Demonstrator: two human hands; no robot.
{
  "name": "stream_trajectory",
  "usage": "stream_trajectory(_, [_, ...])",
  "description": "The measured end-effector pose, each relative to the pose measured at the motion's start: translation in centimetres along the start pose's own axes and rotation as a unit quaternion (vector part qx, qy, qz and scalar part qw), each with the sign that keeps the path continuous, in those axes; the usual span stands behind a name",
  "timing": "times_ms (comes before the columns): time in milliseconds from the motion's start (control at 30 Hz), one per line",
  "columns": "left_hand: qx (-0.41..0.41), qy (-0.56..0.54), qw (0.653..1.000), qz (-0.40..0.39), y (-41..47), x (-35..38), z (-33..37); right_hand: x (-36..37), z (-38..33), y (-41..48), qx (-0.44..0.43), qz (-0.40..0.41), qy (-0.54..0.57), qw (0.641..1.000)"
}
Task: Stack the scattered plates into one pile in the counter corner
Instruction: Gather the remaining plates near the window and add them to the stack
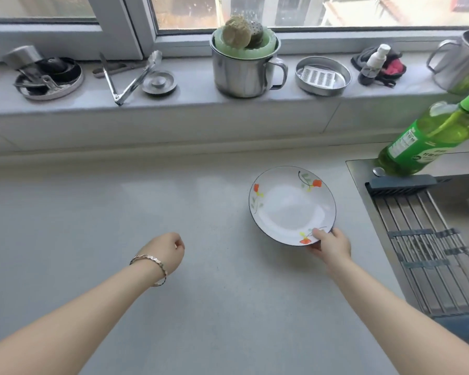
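A white plate (291,205) with orange flowers and a dark rim is held over the grey counter (119,212), right of centre. My right hand (332,246) grips its near edge, thumb on top of the rim and fingers underneath. The plate looks slightly lifted and tilted. My left hand (168,251), with a bracelet at the wrist, hovers over the counter to the left with its fingers curled in and nothing in it. No other plate is in view.
A sink with a roll-up drying rack (428,250) borders the counter on the right, with a green soap bottle (428,136) at its back corner. The windowsill holds a steel mug (244,69), tongs (130,77), a round tin (322,75), a spray bottle (372,63) and a pan (49,77).
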State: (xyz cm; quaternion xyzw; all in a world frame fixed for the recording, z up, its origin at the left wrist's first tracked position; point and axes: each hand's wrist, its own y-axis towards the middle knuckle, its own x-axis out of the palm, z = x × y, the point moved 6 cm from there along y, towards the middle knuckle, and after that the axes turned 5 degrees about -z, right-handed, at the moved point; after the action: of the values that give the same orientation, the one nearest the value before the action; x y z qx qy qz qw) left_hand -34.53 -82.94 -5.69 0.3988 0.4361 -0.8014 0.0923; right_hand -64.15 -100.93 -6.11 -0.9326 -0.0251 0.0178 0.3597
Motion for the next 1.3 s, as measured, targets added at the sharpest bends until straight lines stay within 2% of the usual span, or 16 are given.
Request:
stream_trajectory(133, [-0.020, -0.025, 0.999, 0.025, -1.9, -1.5, -4.0, 4.7, -0.3, -4.1, -0.037, -0.100, -0.090, 0.990])
stream_trajectory(300, [-0.041, -0.049, 0.995, 0.076, -5.5, -4.4, -10.5, 13.2, 0.8, -9.8, -0.069, -0.204, -0.171, 0.962])
stream_trajectory(533, [-0.109, -0.068, 0.978, 0.162, -12.8, -11.2, -25.6, 27.5, 5.3, -20.4, -0.095, -0.307, -0.260, 0.910])
stream_trajectory(900, [-0.172, -0.116, 0.933, 0.294, -27.8, -21.2, -51.7, 48.9, 16.4, -40.9, -0.123, -0.407, -0.299, 0.855])
stream_trajectory(1000, [-0.204, -0.108, 0.924, 0.306, -31.1, -22.2, -57.8, 54.0, 19.0, -45.9, -0.130, -0.436, -0.306, 0.836])
stream_trajectory(1133, [-0.256, -0.145, 0.898, 0.327, -34.2, -22.4, -64.2, 59.8, 22.1, -50.8, -0.131, -0.477, -0.328, 0.805])
stream_trajectory(1300, [-0.297, -0.176, 0.872, 0.347, -35.7, -22.1, -68.6, 64.4, 25.4, -53.9, -0.132, -0.509, -0.386, 0.758])
